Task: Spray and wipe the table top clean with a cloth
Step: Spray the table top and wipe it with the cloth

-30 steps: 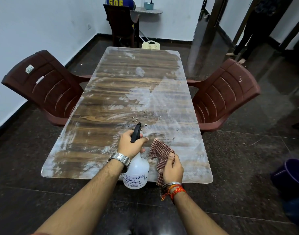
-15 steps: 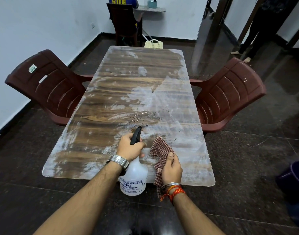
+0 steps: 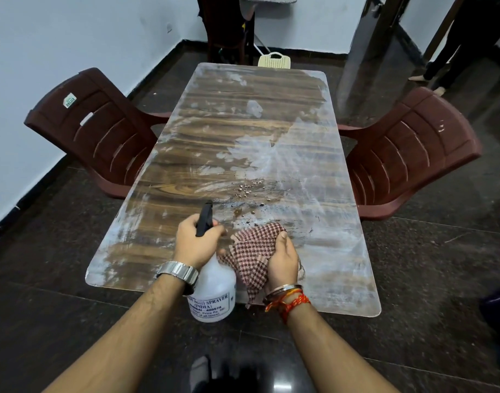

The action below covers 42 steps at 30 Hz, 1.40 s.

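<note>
At the near end of the table top, both hands are over the surface, side by side. The left hand has its fingers curled round the neck of a translucent white spray bottle, whose black trigger head points toward the far end while its labelled body hangs past the near edge. Just right of it, the right hand grips a bunched red-and-white checked cloth, thumb on top; one end of the cloth trails down over the near edge. Whether the cloth presses on the wood cannot be told. A metal watch sits on the left wrist. White smears cover the wood-grain top, thickest on its right half and along the edges, and small brown specks lie just beyond the nozzle. A maroon plastic chair stands at the left side and another at the right.
</note>
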### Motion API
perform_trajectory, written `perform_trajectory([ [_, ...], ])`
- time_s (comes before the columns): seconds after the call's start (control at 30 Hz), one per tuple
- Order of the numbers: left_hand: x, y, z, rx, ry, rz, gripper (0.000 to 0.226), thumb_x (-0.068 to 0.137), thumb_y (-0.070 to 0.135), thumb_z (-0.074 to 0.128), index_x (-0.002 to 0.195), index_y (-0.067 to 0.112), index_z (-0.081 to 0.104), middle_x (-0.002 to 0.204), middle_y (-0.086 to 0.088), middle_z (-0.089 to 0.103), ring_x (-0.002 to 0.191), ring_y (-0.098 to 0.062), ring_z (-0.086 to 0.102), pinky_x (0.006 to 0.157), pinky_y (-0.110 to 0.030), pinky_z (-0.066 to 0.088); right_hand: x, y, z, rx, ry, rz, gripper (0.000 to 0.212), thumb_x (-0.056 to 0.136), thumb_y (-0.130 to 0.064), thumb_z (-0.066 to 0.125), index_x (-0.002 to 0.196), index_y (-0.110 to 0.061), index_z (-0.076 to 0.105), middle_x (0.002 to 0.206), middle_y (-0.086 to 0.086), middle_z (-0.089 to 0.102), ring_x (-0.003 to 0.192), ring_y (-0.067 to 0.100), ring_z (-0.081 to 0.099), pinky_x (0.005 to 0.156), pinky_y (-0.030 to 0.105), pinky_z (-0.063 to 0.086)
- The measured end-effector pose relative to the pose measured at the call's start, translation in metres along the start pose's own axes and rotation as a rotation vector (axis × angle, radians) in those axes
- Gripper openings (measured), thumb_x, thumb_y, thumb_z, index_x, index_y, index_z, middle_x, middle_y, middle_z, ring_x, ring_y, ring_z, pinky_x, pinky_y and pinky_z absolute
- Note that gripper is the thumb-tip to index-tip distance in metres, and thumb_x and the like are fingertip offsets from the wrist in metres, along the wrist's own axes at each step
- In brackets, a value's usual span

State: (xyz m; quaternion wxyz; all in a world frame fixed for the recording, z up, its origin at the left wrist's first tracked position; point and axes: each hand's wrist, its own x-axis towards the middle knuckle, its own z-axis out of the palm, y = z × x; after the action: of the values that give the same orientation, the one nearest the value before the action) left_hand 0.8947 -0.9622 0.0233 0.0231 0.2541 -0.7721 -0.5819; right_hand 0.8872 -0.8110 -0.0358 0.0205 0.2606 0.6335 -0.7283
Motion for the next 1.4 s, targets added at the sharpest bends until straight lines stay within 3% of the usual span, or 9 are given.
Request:
perform_trajectory([
  [0.07, 0.020, 0.000, -0.014, -0.028, -0.011, -0.021, 0.009, 0.080, -0.002, 0.071, 0.080, 0.003, 0.064, 0.072, -0.012, 0.064, 0.054, -0.020, 0.065, 0.043, -0.020, 0.049, 0.008, 0.005, 0.005, -0.098, 0.020, 0.012, 0.040, 0.101, -0.036, 0.043, 0.135, -0.015, 0.051, 0.118, -0.004, 0.057, 0.101, 0.012, 0.051, 0.084, 0.023, 0.041],
  [0.17, 0.048, -0.003, -0.031, -0.042, -0.003, -0.018, 0.015, 0.064, 0.015, 0.075, 0.074, 0.010, 0.066, 0.073, -0.017, 0.066, 0.064, -0.035, 0.068, 0.058, -0.041, 0.059, 0.012, 0.033, -0.001, -0.577, 0.191, -0.225, 0.041, 0.097, -0.042, 0.043, 0.133, -0.022, 0.045, 0.125, 0.003, 0.057, 0.112, 0.021, 0.053, 0.087, 0.032, 0.048],
  [0.3, 0.078, -0.006, -0.043, -0.032, -0.069, 0.007, 0.010, 0.079, -0.006, 0.069, 0.079, 0.001, 0.062, 0.062, -0.007, 0.058, 0.040, -0.003, 0.057, 0.042, -0.018, 0.045, 0.023, 0.082, 0.019, -1.272, -0.243, -0.759, 0.046, 0.095, -0.044, 0.039, 0.135, -0.025, 0.050, 0.142, -0.003, 0.050, 0.135, 0.020, 0.040, 0.111, 0.046, 0.026],
  [0.4, 0.106, -0.007, -0.051, -0.042, -0.100, 0.024, 0.011, 0.074, 0.002, 0.073, 0.075, 0.008, 0.063, 0.056, 0.002, 0.059, 0.045, -0.007, 0.058, 0.047, -0.025, 0.050, 0.038, 0.102, 0.020, -1.558, -0.344, -0.627, 0.053, 0.095, -0.055, 0.031, 0.143, -0.035, 0.039, 0.152, -0.009, 0.035, 0.142, 0.020, 0.027, 0.110, 0.050, 0.013],
  [0.57, 0.146, -0.003, -0.055, -0.072, -0.137, -0.016, 0.021, 0.057, 0.018, 0.073, 0.075, 0.009, 0.066, 0.069, -0.009, 0.062, 0.067, -0.031, 0.062, 0.066, -0.067, 0.058, 0.026, 0.109, 0.063, -1.612, -0.637, -0.777, 0.050, 0.098, -0.052, 0.021, 0.146, -0.042, 0.026, 0.152, -0.009, 0.035, 0.142, 0.031, 0.025, 0.108, 0.053, 0.012],
  [0.8, 0.186, 0.016, -0.035, -0.093, -0.140, 0.046, 0.014, 0.072, 0.000, 0.072, 0.071, 0.011, 0.063, 0.066, -0.006, 0.056, 0.059, -0.015, 0.055, 0.058, -0.030, 0.049, 0.100, 0.095, 0.132, -1.552, -0.636, -0.784, 0.060, 0.088, -0.048, 0.028, 0.146, -0.032, 0.035, 0.154, 0.003, 0.031, 0.143, 0.034, 0.025, 0.116, 0.052, 0.006],
  [0.93, 0.200, 0.020, -0.017, -0.150, -0.123, 0.007, 0.018, 0.073, -0.001, 0.070, 0.067, 0.015, 0.062, 0.065, -0.008, 0.053, 0.064, -0.026, 0.052, 0.059, -0.039, 0.052, 0.206, 0.048, 0.101, -1.587, -0.296, -0.558, 0.056, 0.095, -0.050, 0.011, 0.150, -0.044, 0.000, 0.160, -0.004, -0.003, 0.148, 0.028, 0.001, 0.117, 0.052, -0.003],
  [1.17, 0.198, 0.029, 0.003, -0.192, -0.084, 0.003, 0.015, 0.081, -0.011, 0.067, 0.084, 0.003, 0.061, 0.073, -0.009, 0.054, 0.060, -0.015, 0.056, 0.054, -0.033, 0.055, 0.277, 0.005, -0.004, -1.538, 0.225, -0.128, 0.057, 0.097, -0.042, 0.027, 0.152, -0.029, 0.020, 0.161, 0.010, 0.011, 0.145, 0.039, 0.008, 0.117, 0.053, 0.001],
  [1.4, 0.192, 0.035, -0.006, -0.192, -0.138, 0.040, 0.013, 0.073, -0.002, 0.071, 0.080, -0.001, 0.060, 0.075, -0.013, 0.054, 0.072, -0.025, 0.054, 0.060, -0.038, 0.053, 0.149, 0.056, 0.101, -1.582, -0.230, -0.505, 0.064, 0.095, -0.048, 0.025, 0.153, -0.035, 0.002, 0.160, 0.007, -0.001, 0.146, 0.038, -0.006, 0.117, 0.054, -0.002],
])
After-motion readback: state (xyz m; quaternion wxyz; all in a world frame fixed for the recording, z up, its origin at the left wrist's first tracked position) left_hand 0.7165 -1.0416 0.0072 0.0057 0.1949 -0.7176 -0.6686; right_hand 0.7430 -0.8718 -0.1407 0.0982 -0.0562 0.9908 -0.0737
